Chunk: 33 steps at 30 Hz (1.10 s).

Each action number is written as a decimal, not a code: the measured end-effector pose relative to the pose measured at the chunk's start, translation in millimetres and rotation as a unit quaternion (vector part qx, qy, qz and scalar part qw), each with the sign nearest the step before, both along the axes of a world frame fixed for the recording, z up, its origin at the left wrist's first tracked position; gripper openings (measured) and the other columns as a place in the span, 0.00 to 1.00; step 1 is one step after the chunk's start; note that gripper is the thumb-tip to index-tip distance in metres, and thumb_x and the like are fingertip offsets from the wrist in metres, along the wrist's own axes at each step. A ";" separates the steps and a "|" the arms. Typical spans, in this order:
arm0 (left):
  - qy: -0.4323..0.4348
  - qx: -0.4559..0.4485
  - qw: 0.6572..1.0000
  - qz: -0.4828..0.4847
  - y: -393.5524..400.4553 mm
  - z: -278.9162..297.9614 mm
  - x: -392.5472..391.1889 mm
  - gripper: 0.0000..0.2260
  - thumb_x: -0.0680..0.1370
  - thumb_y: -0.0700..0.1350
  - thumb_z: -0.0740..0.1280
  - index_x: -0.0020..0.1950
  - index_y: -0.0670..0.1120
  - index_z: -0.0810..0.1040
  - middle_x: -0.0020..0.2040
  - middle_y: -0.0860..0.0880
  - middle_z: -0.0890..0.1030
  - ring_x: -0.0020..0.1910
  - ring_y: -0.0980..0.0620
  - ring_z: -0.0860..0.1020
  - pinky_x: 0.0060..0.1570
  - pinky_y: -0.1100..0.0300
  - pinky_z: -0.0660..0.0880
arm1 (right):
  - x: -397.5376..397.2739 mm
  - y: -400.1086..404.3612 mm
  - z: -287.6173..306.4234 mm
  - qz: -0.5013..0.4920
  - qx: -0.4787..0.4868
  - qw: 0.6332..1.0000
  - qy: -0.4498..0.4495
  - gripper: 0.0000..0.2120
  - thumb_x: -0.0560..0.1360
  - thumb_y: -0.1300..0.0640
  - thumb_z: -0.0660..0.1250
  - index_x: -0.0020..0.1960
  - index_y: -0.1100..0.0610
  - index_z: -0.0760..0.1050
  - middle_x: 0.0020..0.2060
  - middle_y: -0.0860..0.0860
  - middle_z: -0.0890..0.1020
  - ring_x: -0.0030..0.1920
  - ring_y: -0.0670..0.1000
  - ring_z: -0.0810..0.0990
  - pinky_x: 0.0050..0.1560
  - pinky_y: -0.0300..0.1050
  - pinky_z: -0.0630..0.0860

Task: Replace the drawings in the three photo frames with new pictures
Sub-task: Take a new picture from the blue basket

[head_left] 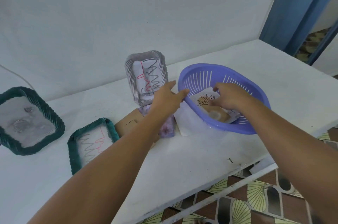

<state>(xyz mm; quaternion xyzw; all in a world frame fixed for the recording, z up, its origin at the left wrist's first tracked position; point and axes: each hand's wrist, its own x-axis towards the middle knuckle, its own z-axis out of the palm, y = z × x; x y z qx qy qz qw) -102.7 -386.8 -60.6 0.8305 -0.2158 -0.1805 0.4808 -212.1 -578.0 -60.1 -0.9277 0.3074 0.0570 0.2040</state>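
White desk against a pale wall carries a purple slotted basket holding loose pictures. Left hand rests spread on the basket's near rim; right hand reaches inside, fingers curled onto the top picture. Beside the basket a grey-white frame stands upright with a zigzag drawing; two green frames lie further left.

A home: patterned floor tiles, white table, blue curtain.
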 end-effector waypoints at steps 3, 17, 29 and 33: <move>0.006 -0.009 1.000 -0.011 -4.5 0.7 2.0 0.26 0.79 0.53 0.71 0.76 0.48 0.72 0.40 0.51 0.86 0.28 0.61 0.78 0.35 0.64 0.75 | -1.7 -0.9 -8.4 -0.010 -0.002 1.000 0.017 0.35 0.73 0.46 0.77 0.74 0.54 0.67 0.65 0.55 0.78 0.61 0.58 0.78 0.54 0.50 0.76; 0.028 -0.026 0.999 -0.008 -5.6 -0.4 6.9 0.25 0.78 0.51 0.74 0.74 0.48 0.74 0.41 0.48 0.87 0.25 0.60 0.76 0.36 0.60 0.75 | 2.6 -16.1 -17.8 -0.063 -0.031 0.995 -0.071 0.02 0.78 0.58 0.68 0.47 0.54 0.76 0.44 0.53 0.81 0.45 0.57 0.78 0.33 0.46 0.68; -0.042 0.024 0.999 0.007 -2.7 6.8 0.4 0.28 0.78 0.58 0.72 0.75 0.49 0.72 0.48 0.52 0.84 0.48 0.51 0.82 0.54 0.53 0.79 | -1.4 5.0 14.1 -0.031 -0.106 0.971 -0.214 0.08 0.81 0.50 0.63 0.47 0.53 0.74 0.38 0.49 0.78 0.39 0.57 0.76 0.31 0.46 0.65; -0.078 -0.043 0.995 0.042 8.9 25.3 -9.8 0.19 0.80 0.61 0.67 0.59 0.47 0.81 0.35 0.59 0.78 0.33 0.62 0.74 0.38 0.67 0.70 | 3.3 39.1 42.4 0.005 -0.175 0.937 -0.301 0.05 0.81 0.53 0.63 0.53 0.54 0.74 0.44 0.51 0.75 0.40 0.56 0.73 0.35 0.47 0.65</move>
